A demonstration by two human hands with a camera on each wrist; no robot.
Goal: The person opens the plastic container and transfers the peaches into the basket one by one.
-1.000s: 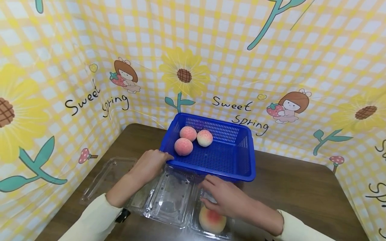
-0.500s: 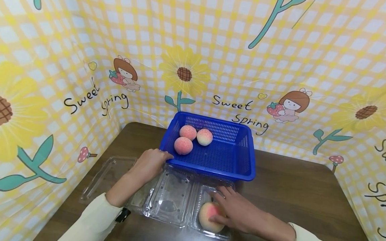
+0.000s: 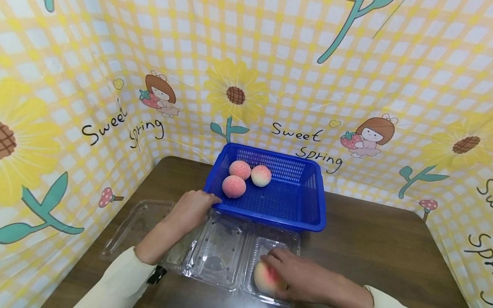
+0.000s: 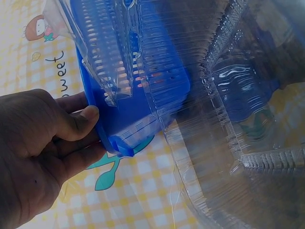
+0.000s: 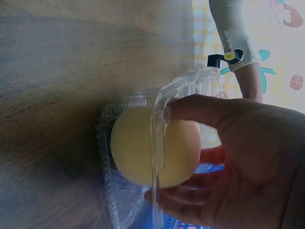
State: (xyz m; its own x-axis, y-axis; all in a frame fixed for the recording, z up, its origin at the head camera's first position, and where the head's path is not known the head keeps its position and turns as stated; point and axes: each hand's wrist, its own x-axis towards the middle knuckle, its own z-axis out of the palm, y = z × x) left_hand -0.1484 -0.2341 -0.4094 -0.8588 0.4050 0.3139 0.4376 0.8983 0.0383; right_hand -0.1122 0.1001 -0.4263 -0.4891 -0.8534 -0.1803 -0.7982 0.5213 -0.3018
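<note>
My left hand (image 3: pixel 191 208) grips the front left corner of a blue plastic basket (image 3: pixel 265 220). In the left wrist view its thumb (image 4: pixel 85 121) presses on the basket's rim (image 4: pixel 95 114), with fingers on the far side. My right hand (image 3: pixel 298 273) has its fingers curled round a yellow-and-pink peach (image 3: pixel 263 276). That peach sits in the right half of an open clear plastic clamshell box (image 3: pixel 252 248). The right wrist view shows the thumb (image 5: pixel 195 109) at one side of the peach (image 5: pixel 143 143), and fingers at the other, close by the box's rim.
Three pinkish peaches (image 3: pixel 234 187) lie at the left inside the basket. The clamshell's other half (image 3: pixel 215 252) is in the middle, and more clear plastic packaging (image 3: pixel 140 222) lies to the left. A checked cloth (image 3: pixel 292 85) hangs behind the brown table (image 3: pixel 366 239).
My right hand has moved from above the box toward me and down onto the peach, closing its fingers round it. My left hand has stayed at the basket's corner.
</note>
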